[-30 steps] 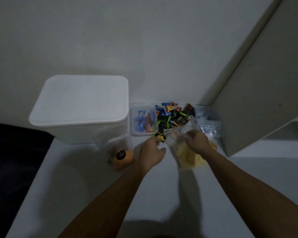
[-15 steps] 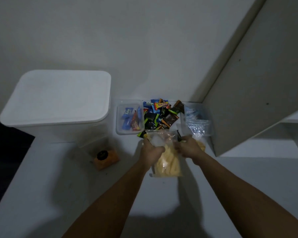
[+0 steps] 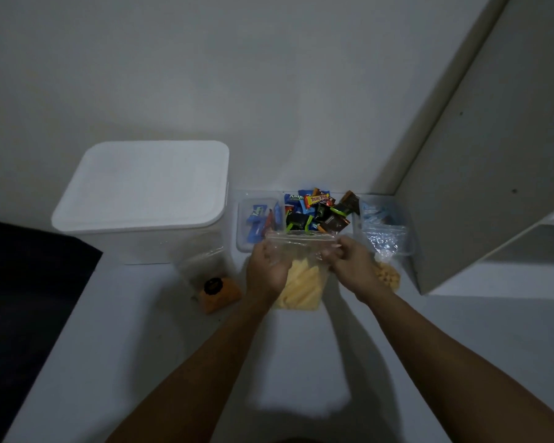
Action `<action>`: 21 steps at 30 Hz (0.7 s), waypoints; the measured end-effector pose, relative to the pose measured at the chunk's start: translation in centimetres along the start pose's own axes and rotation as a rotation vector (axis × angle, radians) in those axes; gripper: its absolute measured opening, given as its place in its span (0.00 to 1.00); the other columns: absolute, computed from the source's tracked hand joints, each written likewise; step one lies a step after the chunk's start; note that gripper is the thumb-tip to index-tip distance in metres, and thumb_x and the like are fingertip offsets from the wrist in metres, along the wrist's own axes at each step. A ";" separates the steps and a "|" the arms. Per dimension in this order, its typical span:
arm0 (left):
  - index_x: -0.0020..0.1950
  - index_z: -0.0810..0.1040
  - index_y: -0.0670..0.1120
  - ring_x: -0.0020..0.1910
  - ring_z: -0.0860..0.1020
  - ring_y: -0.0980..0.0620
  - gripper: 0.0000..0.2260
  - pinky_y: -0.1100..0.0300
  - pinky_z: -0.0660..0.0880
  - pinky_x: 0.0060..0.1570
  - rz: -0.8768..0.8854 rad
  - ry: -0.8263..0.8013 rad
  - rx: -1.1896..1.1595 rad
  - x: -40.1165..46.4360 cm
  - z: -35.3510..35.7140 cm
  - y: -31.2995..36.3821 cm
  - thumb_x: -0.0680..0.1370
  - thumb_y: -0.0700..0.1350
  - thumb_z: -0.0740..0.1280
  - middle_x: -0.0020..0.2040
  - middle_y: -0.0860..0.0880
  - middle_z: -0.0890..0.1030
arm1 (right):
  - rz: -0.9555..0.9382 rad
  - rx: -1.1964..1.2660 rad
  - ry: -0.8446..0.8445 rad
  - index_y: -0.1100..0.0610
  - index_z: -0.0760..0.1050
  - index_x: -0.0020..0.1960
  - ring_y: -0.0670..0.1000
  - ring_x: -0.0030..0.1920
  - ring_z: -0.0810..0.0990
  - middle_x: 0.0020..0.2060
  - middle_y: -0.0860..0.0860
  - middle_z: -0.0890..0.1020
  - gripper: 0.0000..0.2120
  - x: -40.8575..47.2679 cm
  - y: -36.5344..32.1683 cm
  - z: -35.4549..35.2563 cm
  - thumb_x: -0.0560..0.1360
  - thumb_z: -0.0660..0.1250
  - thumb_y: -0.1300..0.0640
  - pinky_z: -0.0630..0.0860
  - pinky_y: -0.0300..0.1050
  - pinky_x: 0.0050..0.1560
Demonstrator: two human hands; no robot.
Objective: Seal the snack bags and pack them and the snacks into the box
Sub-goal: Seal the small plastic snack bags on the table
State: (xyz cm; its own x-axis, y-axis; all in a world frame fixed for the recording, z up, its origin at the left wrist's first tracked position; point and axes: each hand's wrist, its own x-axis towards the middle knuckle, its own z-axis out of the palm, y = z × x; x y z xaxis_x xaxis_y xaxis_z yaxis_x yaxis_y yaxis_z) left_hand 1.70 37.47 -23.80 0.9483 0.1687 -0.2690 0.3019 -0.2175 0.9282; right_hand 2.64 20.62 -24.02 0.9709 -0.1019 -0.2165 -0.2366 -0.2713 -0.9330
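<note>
Two hands, one bag held between them; places given relative to the large white lidded plastic box (image 3: 147, 199).

Dark area: a black surface (image 3: 23, 282) left of the box, at the white table's (image 3: 141, 362) edge.
Box: stands at the back left of the table against the wall, lid on.
Orange bag: a clear plastic bag of orange snacks with a round black label (image 3: 216, 287), lying on the table just in front of the box's right corner.
Small tray: a clear plastic tray holding a few blue and red wrapped sweets (image 3: 258, 220), just right of the box.
Left hand (image 3: 267, 270): right of the box and in front of the small tray, fingers curled, gripping the left top corner of the held bag.
Held bag: a clear zip bag of pale yellow stick snacks (image 3: 301, 282), upright between the two hands, its bottom at the table.
Sweets pile: mixed wrapped snacks in blue, black, brown and orange (image 3: 317, 212), behind the held bag, right of the small tray.
Right hand (image 3: 351, 263): fingers pinching the bag's right top edge.
Far bag: a clear bag of round yellow snacks (image 3: 387, 276), partly hidden behind the right wrist.
Clear bags: a stack of empty clear zip bags in a tray (image 3: 384, 231), farthest right of the box, beside a grey panel (image 3: 493, 155).
</note>
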 end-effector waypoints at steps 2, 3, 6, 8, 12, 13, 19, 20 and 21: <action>0.63 0.73 0.46 0.54 0.80 0.45 0.22 0.44 0.78 0.56 0.048 0.006 -0.089 -0.1 -0.5 0.6 0.70 0.34 0.69 0.54 0.47 0.81 | -0.120 -0.099 0.035 0.56 0.76 0.58 0.53 0.51 0.82 0.51 0.54 0.83 0.10 -0.3 -0.9 0.7 0.79 0.61 0.63 0.80 0.53 0.53; 0.66 0.72 0.46 0.56 0.79 0.46 0.27 0.46 0.78 0.57 0.070 0.003 -0.115 -0.1 -0.7 0.7 0.67 0.33 0.69 0.56 0.47 0.80 | -0.169 -0.144 0.061 0.56 0.76 0.59 0.52 0.52 0.81 0.51 0.52 0.82 0.11 -0.4 -1.2 1.0 0.79 0.60 0.62 0.80 0.53 0.53; 0.70 0.70 0.49 0.60 0.78 0.48 0.35 0.49 0.77 0.60 0.131 -0.011 -0.132 -0.3 -1.3 1.3 0.62 0.36 0.67 0.61 0.48 0.79 | -0.272 -0.203 0.114 0.59 0.76 0.53 0.51 0.46 0.79 0.44 0.51 0.81 0.09 -0.7 -2.0 1.9 0.80 0.58 0.63 0.78 0.52 0.47; 0.68 0.72 0.48 0.59 0.79 0.49 0.33 0.49 0.77 0.60 0.173 -0.022 -0.172 -0.7 -1.9 1.8 0.62 0.36 0.66 0.60 0.49 0.81 | -0.320 -0.221 0.141 0.60 0.75 0.47 0.50 0.42 0.78 0.39 0.50 0.79 0.07 -1.0 -2.8 2.3 0.79 0.59 0.64 0.75 0.48 0.43; 0.57 0.78 0.50 0.54 0.81 0.50 0.23 0.51 0.78 0.55 0.193 -0.040 -0.310 -1.3 -3.7 3.2 0.68 0.29 0.64 0.54 0.48 0.82 | -0.334 -0.151 0.168 0.61 0.77 0.48 0.52 0.46 0.81 0.43 0.54 0.82 0.05 -1.5 -4.5 2.4 0.78 0.63 0.64 0.78 0.46 0.47; 0.55 0.78 0.51 0.54 0.80 0.49 0.20 0.51 0.78 0.55 0.190 -0.038 -0.319 -1.3 -4.2 3.5 0.71 0.30 0.65 0.53 0.48 0.83 | -0.342 -0.127 0.181 0.60 0.78 0.49 0.51 0.46 0.81 0.44 0.54 0.83 0.04 -1.5 -4.9 2.4 0.77 0.64 0.64 0.78 0.45 0.48; 0.48 0.82 0.43 0.43 0.81 0.57 0.04 0.54 0.79 0.50 0.204 0.093 -0.305 -0.9 -7.0 4.9 0.76 0.41 0.70 0.44 0.46 0.84 | -0.374 0.037 0.177 0.63 0.79 0.50 0.35 0.38 0.81 0.39 0.50 0.82 0.05 -2.7 -7.7 2.0 0.76 0.67 0.67 0.76 0.29 0.42; 0.47 0.83 0.42 0.39 0.81 0.60 0.03 0.58 0.79 0.46 0.225 0.092 -0.301 -0.8 -7.5 5.3 0.75 0.40 0.70 0.42 0.47 0.84 | -0.375 0.060 0.178 0.65 0.79 0.49 0.35 0.37 0.81 0.38 0.51 0.82 0.04 -2.9 -8.0 2.1 0.76 0.67 0.67 0.76 0.28 0.41; 0.47 0.83 0.42 0.36 0.80 0.62 0.03 0.61 0.78 0.44 0.237 0.094 -0.302 -0.7 -7.6 5.7 0.75 0.39 0.71 0.40 0.48 0.84 | -0.367 0.082 0.170 0.67 0.79 0.49 0.36 0.36 0.81 0.38 0.52 0.83 0.04 -2.8 -8.2 2.0 0.75 0.67 0.67 0.76 0.29 0.40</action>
State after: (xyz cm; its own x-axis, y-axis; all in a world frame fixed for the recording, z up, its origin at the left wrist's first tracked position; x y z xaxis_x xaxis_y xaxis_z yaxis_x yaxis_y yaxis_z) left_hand 2.01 43.45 -16.32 0.9709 0.2382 -0.0263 0.0200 0.0289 0.9994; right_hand 1.96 25.08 -16.30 0.9688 -0.1710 0.1791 0.1347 -0.2429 -0.9606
